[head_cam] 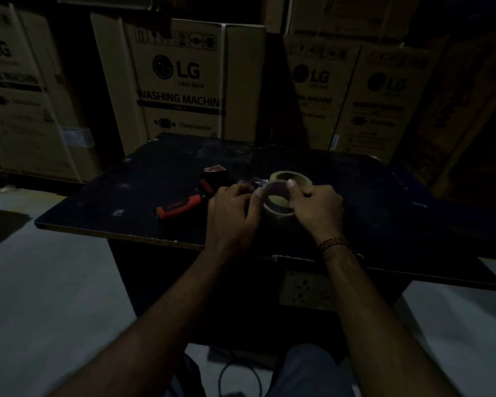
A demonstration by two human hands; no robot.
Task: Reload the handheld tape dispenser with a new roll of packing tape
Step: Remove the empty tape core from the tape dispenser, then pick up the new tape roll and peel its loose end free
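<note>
- While both hands work over the dark table (103, 213), the roll of tape (278, 202) sits between them, held up on edge near the table's middle, its hollow core facing the person.
- Closed around the roll's right side, the right hand (317, 209) has its thumb on the top rim and its fingers wrapped behind, so it acts as the steady hold.
- Pressed against the left rim, the left hand (232, 216) pinches or picks at the roll's outer surface with thumb and forefinger; the light is poor, so it looks like a hunt for the loose end of the tape, though that is only a guess.
- Just behind sits a second ring (294, 179), flat on the table and touching or nearly touching the held roll; whether it is a spent core or another roll is hard to say.
- Lying to the left, the dispenser (192, 196) rests on the table with its red-and-black handle pointing toward the near-left corner, just beside the left hand and not held.
- To do this step well, the right hand should keep the roll from turning while a left fingernail scrapes across the winding until the edge lifts.
- Peeling that edge back squarely, not at a corner, should stop the tape splitting into a narrow strip.
- A short free tail is enough before the roll goes onto the dispenser's hub, sticky side facing the way the blade end needs it.
</note>
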